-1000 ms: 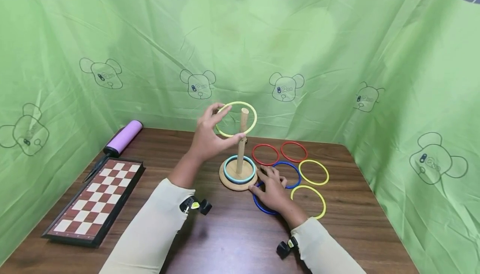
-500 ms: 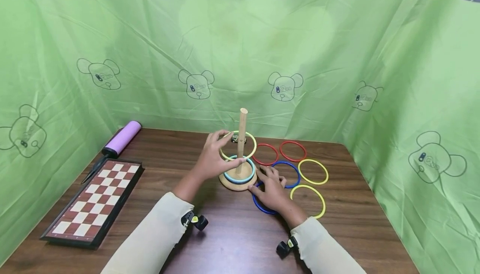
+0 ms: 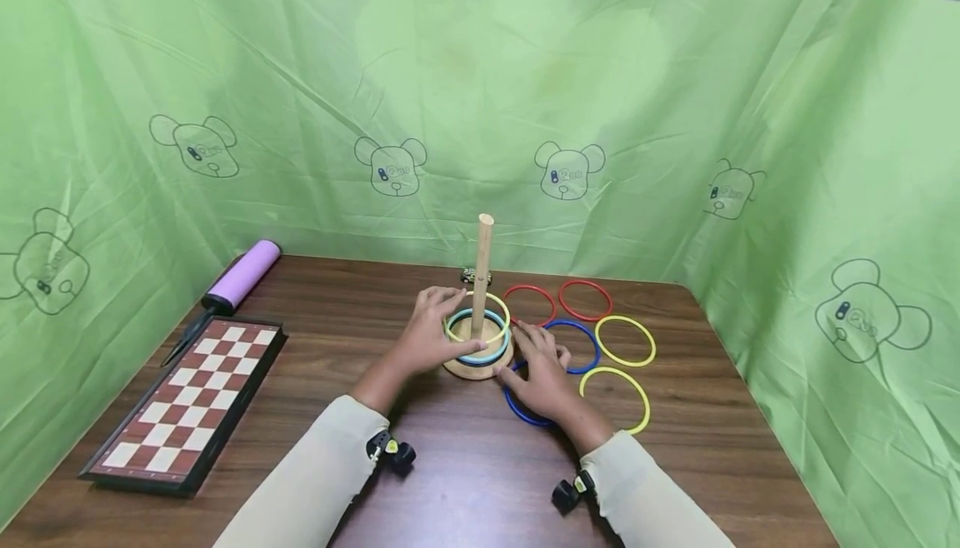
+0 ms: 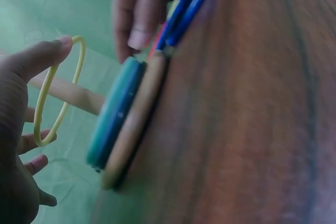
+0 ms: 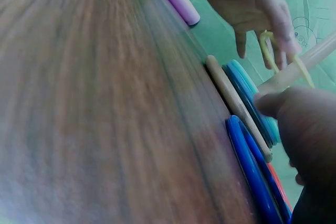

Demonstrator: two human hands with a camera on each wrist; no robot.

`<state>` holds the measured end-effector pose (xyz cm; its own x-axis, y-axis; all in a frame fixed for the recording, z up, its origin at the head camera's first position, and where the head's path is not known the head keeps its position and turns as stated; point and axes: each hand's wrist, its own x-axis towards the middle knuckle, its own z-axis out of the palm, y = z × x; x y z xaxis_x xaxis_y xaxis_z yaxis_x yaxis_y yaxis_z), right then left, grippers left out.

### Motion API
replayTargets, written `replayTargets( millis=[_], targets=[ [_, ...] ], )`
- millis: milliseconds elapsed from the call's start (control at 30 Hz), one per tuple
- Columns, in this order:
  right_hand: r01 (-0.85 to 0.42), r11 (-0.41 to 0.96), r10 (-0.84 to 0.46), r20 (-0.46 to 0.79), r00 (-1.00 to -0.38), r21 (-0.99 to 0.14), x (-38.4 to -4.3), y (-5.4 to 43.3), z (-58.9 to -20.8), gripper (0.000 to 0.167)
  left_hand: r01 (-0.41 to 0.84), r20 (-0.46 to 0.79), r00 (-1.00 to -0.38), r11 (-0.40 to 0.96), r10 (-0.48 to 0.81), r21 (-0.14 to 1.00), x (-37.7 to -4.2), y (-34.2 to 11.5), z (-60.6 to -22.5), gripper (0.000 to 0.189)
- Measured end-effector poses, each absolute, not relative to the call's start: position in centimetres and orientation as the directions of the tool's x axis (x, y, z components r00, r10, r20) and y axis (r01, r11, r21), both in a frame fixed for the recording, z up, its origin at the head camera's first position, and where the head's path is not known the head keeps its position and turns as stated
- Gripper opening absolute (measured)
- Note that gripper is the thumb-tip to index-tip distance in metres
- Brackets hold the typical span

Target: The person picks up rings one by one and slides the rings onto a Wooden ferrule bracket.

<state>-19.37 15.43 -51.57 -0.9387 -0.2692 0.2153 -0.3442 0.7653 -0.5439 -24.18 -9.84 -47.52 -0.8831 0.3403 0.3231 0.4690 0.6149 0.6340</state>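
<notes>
My left hand (image 3: pixel 431 331) pinches a pale yellow ring (image 4: pixel 81 59) between thumb and fingers. The ring encircles the upright wooden peg (image 3: pixel 482 273), above a light blue ring (image 4: pixel 111 111). That ring and a dark blue ring (image 4: pixel 123 114) lie stacked on the round wooden base (image 3: pixel 468 372). My right hand (image 3: pixel 543 373) lies at the base's right edge, fingers relaxed and thumb apart; contact with the base is unclear. Beneath and beside it are two blue rings (image 3: pixel 597 352), partly hidden by the hand.
Two red rings (image 3: pixel 611 300) and two yellow rings (image 3: pixel 648 405) lie flat on the brown table (image 3: pixel 450 481) at the right. A checkered game board (image 3: pixel 187 406) and a purple-handled pump (image 3: pixel 246 273) are at the left. A toy car (image 3: pixel 472 276) stands behind the peg.
The left hand has brought the pale yellow ring down the peg, from around its top to just above the light blue ring. The right hand has stayed in place.
</notes>
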Motion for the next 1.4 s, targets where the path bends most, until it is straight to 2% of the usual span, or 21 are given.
replayTargets(
  millis=[233, 567, 1400],
  targets=[
    [-0.430, 0.681, -0.311, 0.298, -0.902, -0.592, -19.4, 15.4, -51.4, 0.080, 0.474, 0.303, -0.880, 0.630, 0.367, 0.614, -24.3, -9.8, -48.6, 0.102],
    [-0.417, 0.681, -0.314, 0.274, -0.909, -0.602, -19.2, 15.3, -51.3, 0.075, 0.489, 0.314, -0.871, 0.605, 0.377, 0.629, -24.3, -9.7, -49.7, 0.096],
    [-0.397, 0.716, -0.295, 0.266, -0.918, -0.575, -19.2, 15.4, -51.3, 0.068, 0.496, 0.286, -0.867, 0.644, 0.409, 0.582, -24.7, -9.6, -50.5, 0.103]
  ],
)
